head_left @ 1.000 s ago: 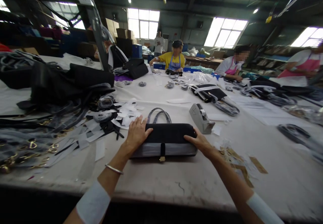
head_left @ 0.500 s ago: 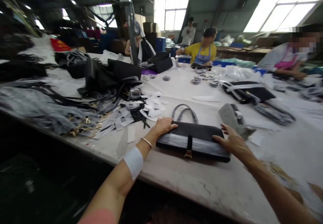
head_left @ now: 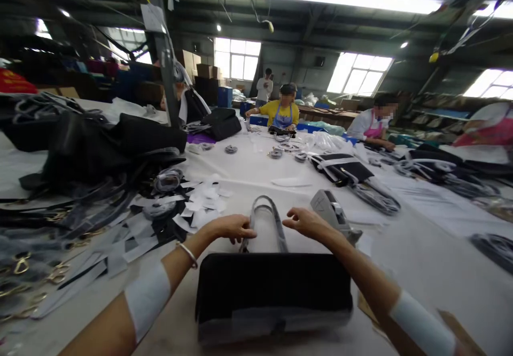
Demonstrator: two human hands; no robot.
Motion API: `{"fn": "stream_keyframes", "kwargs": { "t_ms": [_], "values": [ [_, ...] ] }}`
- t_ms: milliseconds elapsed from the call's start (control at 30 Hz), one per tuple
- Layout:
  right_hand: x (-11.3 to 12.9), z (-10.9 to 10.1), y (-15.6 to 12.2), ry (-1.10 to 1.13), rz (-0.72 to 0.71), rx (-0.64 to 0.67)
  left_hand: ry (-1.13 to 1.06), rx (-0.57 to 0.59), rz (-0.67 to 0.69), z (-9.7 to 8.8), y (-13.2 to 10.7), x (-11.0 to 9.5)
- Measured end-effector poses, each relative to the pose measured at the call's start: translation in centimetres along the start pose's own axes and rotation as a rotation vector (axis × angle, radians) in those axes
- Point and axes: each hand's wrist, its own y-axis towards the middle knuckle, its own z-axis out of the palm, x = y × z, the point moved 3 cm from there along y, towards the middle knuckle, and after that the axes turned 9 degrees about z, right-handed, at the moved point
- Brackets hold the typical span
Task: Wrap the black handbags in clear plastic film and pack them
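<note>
A black handbag [head_left: 276,281] lies in front of me on the white-covered table, its lower front strip wrapped in clear film. Its twin looped handle [head_left: 269,202], sleeved in greyish wrapping, stretches away from me beyond the bag's far edge. My left hand [head_left: 236,227] is at the left leg of the handle, thumb and fingers closed around it. My right hand [head_left: 304,221] hovers by the handle's right leg with bent fingers apart, holding nothing. A grey tape dispenser [head_left: 331,211] stands just behind my right hand.
Paper scraps [head_left: 206,201], coiled wrapped straps [head_left: 167,179] and gold-coloured clasps [head_left: 22,262] crowd the left side. Black bags [head_left: 96,142] are piled behind them. Another bag [head_left: 340,168] lies to the right, past the dispenser. Several people work across the table, one in a yellow top [head_left: 282,113].
Both hands have left the bag's ends and moved to its handle. The bag now sits closer to me and lower in view. My view has tilted up and turned right.
</note>
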Motion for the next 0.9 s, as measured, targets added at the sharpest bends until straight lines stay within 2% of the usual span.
{"fn": "stream_keyframes", "kwargs": {
  "t_ms": [133,233,300,400,433,467,533,600,633,700,767,900],
  "values": [
    [0.4,2.0,1.9,-0.055,-0.015,0.121,0.152,-0.066,-0.037,0.9,3.9,1.4],
    [-0.7,2.8,1.6,-0.054,-0.032,0.192,0.254,-0.186,-0.067,1.7,4.4,2.4],
    [-1.4,2.0,0.6,-0.015,-0.035,0.171,0.295,-0.262,-0.119,2.0,3.7,3.0],
    [-1.6,-0.7,-1.7,0.204,-0.083,0.083,0.324,-0.342,-0.205,2.1,2.5,3.7],
    [-1.3,-1.6,-2.9,0.31,-0.125,0.099,0.325,-0.351,-0.227,2.2,2.2,3.8],
    [-0.8,-2.2,-4.2,0.404,-0.181,0.16,0.322,-0.35,-0.242,2.3,2.1,3.8],
    [0.4,-2.8,-7.2,0.488,-0.298,0.361,0.301,-0.34,-0.252,2.6,2.2,3.6],
    [1.1,-2.7,-10.2,0.425,-0.381,0.521,0.26,-0.345,-0.248,3.1,2.5,3.5],
    [1.1,-2.5,-11.5,0.369,-0.391,0.551,0.235,-0.363,-0.243,3.3,2.6,3.4],
    [0.4,-1.8,-13.3,0.277,-0.348,0.526,0.173,-0.433,-0.234,3.6,2.8,3.4],
    [-1.2,-0.9,-14.2,0.233,-0.244,0.457,0.085,-0.534,-0.228,3.6,2.9,3.4],
    [-4.2,1.6,-14.5,0.155,-0.09,0.32,-0.154,-0.741,-0.203,2.2,3.8,3.2]
  ]
}}
